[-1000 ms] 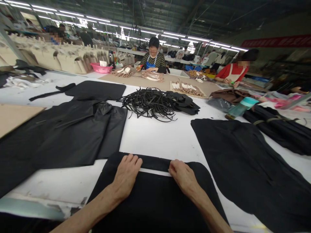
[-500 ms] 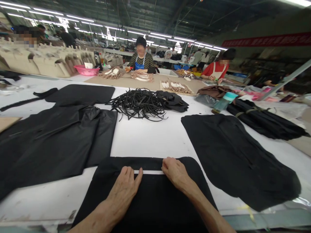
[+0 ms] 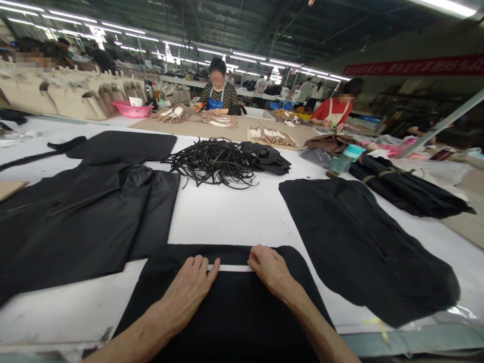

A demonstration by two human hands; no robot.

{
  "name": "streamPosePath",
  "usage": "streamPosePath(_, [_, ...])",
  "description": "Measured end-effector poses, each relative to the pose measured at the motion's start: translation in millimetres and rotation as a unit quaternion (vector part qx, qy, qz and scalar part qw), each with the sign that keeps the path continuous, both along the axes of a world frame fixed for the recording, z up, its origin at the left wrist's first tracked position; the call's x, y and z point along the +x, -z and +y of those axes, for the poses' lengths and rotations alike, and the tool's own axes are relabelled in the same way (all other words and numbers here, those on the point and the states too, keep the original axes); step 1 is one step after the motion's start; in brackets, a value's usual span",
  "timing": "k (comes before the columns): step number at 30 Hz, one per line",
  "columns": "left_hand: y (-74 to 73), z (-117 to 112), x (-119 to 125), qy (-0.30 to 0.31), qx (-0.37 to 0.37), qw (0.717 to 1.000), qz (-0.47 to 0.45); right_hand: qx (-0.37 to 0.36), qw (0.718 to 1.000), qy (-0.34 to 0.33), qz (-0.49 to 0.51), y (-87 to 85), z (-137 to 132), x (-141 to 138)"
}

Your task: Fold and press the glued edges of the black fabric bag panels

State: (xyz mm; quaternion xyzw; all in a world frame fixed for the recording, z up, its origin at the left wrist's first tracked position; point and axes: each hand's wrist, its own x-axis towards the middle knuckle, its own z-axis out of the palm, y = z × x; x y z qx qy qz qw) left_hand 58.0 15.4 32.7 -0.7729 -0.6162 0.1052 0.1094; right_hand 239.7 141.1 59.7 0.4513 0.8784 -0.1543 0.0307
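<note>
A black fabric piece (image 3: 234, 312) lies on the white table (image 3: 230, 217) right in front of me, its far edge folded over a thin white strip (image 3: 230, 268). My left hand (image 3: 189, 290) rests flat on the fabric, fingers stretched toward the fold. My right hand (image 3: 270, 269) presses on the fold at the strip's right end, fingers curled down onto the cloth. Neither hand lifts anything.
Stacked black fabric panels (image 3: 83, 212) lie at the left, another black panel (image 3: 363, 247) at the right. A heap of black straps (image 3: 214, 161) sits mid-table, a teal-capped bottle (image 3: 344, 159) and rolled black fabric (image 3: 404, 189) beyond. Two people (image 3: 219, 96) work at the far side.
My view has swung right and steadied. Both hands stay on the fold; the white strip between them looks slightly shorter as the hands have drawn closer.
</note>
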Motion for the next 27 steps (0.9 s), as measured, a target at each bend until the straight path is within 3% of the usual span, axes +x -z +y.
streamPosePath(6, [13.5, -26, -40, -0.041, 0.029, 0.998, -0.023, -0.004, 1.000, 0.009, 0.009, -2.7, 0, -1])
streamPosePath(10, [3.9, -28, -44, -0.091, 0.021, 0.995, -0.041, 0.006, 1.000, 0.006, 0.007, -0.4, -1, -2])
streamPosePath(14, [-10.8, -11, -21, -0.125, 0.016, 0.989, -0.080, 0.013, 1.000, -0.004, 0.006, 3.9, -1, -3])
streamPosePath(16, [-11.2, 1, 0, -0.096, 0.022, 0.989, -0.114, 0.014, 1.000, -0.007, 0.006, 6.6, -1, -4])
streamPosePath(20, [5.6, 21, 37, 0.009, 0.012, 0.986, -0.168, 0.010, 1.000, -0.014, 0.018, 9.0, 0, -4])
streamPosePath(23, [17.9, 27, 45, 0.024, 0.014, 0.986, -0.167, -0.013, 0.998, -0.035, 0.050, 6.5, 3, 4])
streamPosePath(27, [18.1, 26, 43, 0.034, 0.015, 0.990, -0.135, -0.035, 0.993, -0.041, 0.101, 3.3, 10, 26])
